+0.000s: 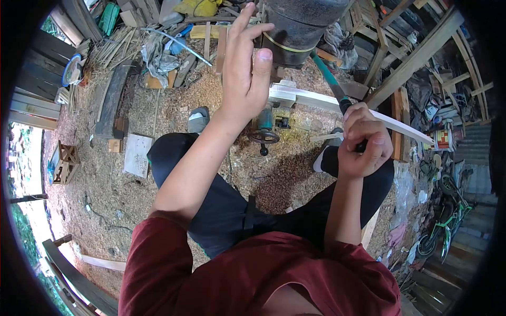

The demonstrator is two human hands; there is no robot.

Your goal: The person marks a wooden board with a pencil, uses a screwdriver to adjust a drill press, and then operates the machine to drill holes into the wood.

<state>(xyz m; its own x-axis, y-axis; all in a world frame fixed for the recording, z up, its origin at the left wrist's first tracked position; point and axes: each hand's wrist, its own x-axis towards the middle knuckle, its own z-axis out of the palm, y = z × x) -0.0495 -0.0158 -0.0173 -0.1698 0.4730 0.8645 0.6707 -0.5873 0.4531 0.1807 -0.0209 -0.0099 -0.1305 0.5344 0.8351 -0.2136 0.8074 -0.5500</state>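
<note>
My left hand (246,71) is raised with its fingers stretched out, beside a large dark cylindrical container (295,26) with a yellow band near its lower edge; the fingertips overlap the container in this view. My right hand (366,142) is closed, fingers curled around the black end of a green-and-black rod-like handle (328,76). The far end of that handle runs up behind the container. Below lies a long pale wooden board (311,100), slanting down to the right past my right hand. Under the board stands a green machine or vise with a dark handwheel (263,137).
Wood shavings cover the ground (211,100). A dark curved timber (113,100) and a pale board (138,154) lie to the left. Timber frames (416,58) lean at the right, with a green bicycle-like vehicle (445,224) below them. Crumpled plastic (158,58) lies at the back.
</note>
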